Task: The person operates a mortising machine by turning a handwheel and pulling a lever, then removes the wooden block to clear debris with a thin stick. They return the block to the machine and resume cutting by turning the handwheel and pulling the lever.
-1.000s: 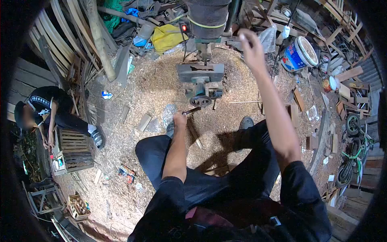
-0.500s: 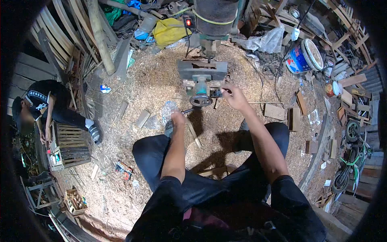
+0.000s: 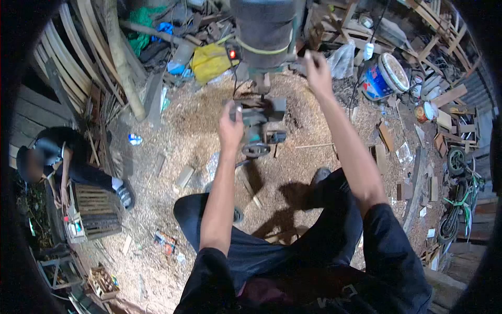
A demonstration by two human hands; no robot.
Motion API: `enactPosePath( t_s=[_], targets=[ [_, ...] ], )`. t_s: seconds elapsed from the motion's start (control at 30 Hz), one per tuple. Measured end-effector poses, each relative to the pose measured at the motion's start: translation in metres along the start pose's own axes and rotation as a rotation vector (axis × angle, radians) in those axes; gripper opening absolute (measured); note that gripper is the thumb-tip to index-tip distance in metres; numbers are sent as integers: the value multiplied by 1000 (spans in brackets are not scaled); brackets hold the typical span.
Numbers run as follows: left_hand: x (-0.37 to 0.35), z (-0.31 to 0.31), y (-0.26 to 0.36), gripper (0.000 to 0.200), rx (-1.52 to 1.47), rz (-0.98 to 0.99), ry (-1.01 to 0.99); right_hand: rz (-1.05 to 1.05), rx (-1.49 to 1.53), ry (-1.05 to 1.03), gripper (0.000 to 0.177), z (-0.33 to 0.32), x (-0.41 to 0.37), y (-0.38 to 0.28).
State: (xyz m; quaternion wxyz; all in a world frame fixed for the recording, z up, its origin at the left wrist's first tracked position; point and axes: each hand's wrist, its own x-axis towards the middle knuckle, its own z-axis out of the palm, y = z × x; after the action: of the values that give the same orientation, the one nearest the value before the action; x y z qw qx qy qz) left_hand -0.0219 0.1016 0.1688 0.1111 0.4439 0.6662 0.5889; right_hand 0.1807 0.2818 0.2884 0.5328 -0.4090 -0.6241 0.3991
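In the head view, a drilling machine stands before me, its dark motor housing (image 3: 263, 31) above a chuck and bit. Under the bit sits a dark, blocky vise (image 3: 276, 109), with a handwheel (image 3: 256, 150) on its near side. My left hand (image 3: 230, 128) is at the vise's left end, fingers curled about it; its fingertips are partly hidden. My right hand (image 3: 319, 76) is raised to the right of the motor housing, bent fingers smeared by motion. Whether it touches anything cannot be made out.
A red-lit switch (image 3: 232, 54) is left of the motor. Wood shavings (image 3: 178, 136) cover the floor. A paint bucket (image 3: 379, 83) and timber pieces lie right, with a small motorbike (image 3: 457, 204). A person (image 3: 63, 157) sits left beside a slatted crate (image 3: 97, 201).
My left hand has moved up from beside the handwheel to the vise's left end. My right hand has left the vise's right side and risen beside the motor. The view has shifted slightly.
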Motion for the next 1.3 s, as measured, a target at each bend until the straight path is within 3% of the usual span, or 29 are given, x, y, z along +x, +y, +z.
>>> enactPosePath(
  t_s=[0.03,0.17,0.23,0.27,0.37,0.4,0.43,0.6,0.7,0.73,0.83,0.93,0.97,1.1,1.17,1.23,1.3],
  targets=[
    [22,-6,44,48,5,119,22,68,126,61,50,4,31,-30],
    [88,-10,187,64,40,679,153,-358,-168,426,61,41,197,-63],
    [107,-4,230,64,240,707,150,61,-135,-51,107,30,204,-128],
    [117,6,237,61,374,701,161,12,-297,-156,116,36,237,-119],
    [128,26,234,56,264,705,255,36,-72,6,115,61,227,-153],
    [127,24,235,55,256,731,265,98,42,-161,109,44,217,-171],
    [126,20,234,55,279,724,244,178,185,-144,102,45,206,-180],
    [122,16,231,60,307,692,201,-161,210,72,99,29,150,-199],
    [120,14,234,65,360,653,174,-97,194,78,100,25,141,-195],
    [120,11,233,66,381,636,152,-53,229,-19,94,19,132,-191],
    [109,1,227,67,380,604,69,72,355,-296,81,-15,78,-173],
    [83,-8,209,66,379,539,-42,-105,325,-38,55,-13,-14,-147],
    [70,-12,199,66,387,512,-77,-204,245,-34,55,-17,-40,-140],
    [-1,-29,138,53,354,363,-279,-259,317,-44,30,-27,-132,-81],
    [-39,-31,117,44,457,203,-264,-386,340,43,25,-29,-182,-70],
    [-63,-27,78,44,418,196,-300,-415,272,-9,26,-34,-208,-19],
    [-83,-30,67,43,381,118,-365,-236,177,-46,27,-42,-223,-20]
  ],
)
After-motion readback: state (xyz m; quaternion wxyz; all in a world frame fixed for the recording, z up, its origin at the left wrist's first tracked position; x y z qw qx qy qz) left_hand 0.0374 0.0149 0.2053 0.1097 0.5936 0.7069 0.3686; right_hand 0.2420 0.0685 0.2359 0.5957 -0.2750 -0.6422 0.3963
